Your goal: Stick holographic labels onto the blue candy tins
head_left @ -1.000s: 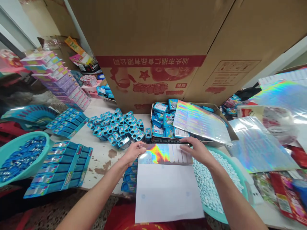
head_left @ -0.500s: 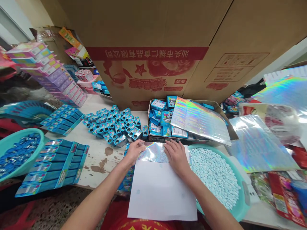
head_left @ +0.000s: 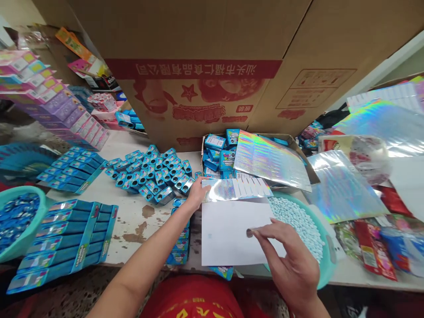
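My left hand (head_left: 198, 194) is closed on the upper left corner of a sticker sheet (head_left: 228, 236). The sheet's white backing faces up, with a folded silvery holographic strip (head_left: 220, 191) along its top edge. Lower right, over the white backing, my right hand (head_left: 291, 258) pinches a small, dark, round sticker (head_left: 250, 232) between thumb and index finger. Small blue candy tins (head_left: 179, 245) stand in a row on the table, left of the sheet and partly under it. A turquoise basin of pale blue candies (head_left: 294, 225) sits behind my right hand.
Behind the sheet, an open carton (head_left: 314, 176) holds blue tins and another holographic sheet (head_left: 271, 161). More blue tins (head_left: 155, 172) cluster to its left. Display trays (head_left: 66, 238) and a basin of blue pieces (head_left: 36, 221) are far left. A big cardboard box (head_left: 198, 35) blocks the back.
My right hand has left the sheet's top edge, moving down and toward me with a small round sticker pinched. The sheet's silvery top has folded over; my left hand still holds its corner.
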`<action>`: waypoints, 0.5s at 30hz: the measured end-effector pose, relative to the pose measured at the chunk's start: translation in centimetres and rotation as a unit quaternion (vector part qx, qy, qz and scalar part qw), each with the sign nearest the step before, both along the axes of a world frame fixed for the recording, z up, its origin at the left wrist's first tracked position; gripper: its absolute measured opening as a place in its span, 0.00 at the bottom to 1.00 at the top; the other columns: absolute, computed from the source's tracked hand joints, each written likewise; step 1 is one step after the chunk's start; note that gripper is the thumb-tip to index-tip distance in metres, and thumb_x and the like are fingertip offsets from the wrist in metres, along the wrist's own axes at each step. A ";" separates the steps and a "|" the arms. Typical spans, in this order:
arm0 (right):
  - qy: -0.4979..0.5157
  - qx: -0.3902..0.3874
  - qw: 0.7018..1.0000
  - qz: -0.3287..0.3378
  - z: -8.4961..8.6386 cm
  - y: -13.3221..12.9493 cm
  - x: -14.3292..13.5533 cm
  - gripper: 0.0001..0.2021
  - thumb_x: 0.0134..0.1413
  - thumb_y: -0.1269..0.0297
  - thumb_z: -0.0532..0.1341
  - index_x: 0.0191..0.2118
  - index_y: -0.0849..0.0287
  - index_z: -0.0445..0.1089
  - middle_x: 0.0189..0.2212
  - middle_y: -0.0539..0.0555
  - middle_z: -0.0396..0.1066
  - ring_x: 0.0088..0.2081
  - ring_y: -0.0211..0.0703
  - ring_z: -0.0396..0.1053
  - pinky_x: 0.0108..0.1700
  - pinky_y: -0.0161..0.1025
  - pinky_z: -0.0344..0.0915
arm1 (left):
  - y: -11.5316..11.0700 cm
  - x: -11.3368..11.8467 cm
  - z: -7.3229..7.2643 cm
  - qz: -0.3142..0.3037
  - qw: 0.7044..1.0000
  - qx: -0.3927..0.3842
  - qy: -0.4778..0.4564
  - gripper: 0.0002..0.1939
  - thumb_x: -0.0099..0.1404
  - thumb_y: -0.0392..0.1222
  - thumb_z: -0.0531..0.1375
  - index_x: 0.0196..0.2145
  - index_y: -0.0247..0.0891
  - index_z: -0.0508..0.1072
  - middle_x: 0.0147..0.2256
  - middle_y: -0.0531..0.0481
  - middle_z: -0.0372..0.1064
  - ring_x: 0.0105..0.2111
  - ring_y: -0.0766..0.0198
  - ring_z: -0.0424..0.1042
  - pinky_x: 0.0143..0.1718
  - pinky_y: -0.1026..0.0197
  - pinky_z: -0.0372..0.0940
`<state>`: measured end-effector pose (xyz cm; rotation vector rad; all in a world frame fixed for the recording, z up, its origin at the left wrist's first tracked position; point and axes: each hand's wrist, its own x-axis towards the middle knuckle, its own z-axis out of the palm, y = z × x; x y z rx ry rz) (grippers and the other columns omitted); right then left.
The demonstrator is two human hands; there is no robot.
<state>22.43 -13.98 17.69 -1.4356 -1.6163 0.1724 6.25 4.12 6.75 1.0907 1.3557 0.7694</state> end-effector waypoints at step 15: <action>0.373 -0.258 0.888 -0.080 -3.4 3.2 -15.3 0.10 0.46 0.57 0.65 0.27 0.59 0.69 0.24 0.49 0.70 0.28 0.38 0.67 0.31 0.35 0.64 | -10.6 -13.8 5.6 -0.127 0.988 -0.031 -0.078 0.14 0.51 0.47 0.64 0.33 0.37 0.72 0.31 0.49 0.71 0.33 0.62 0.70 0.35 0.62 0.65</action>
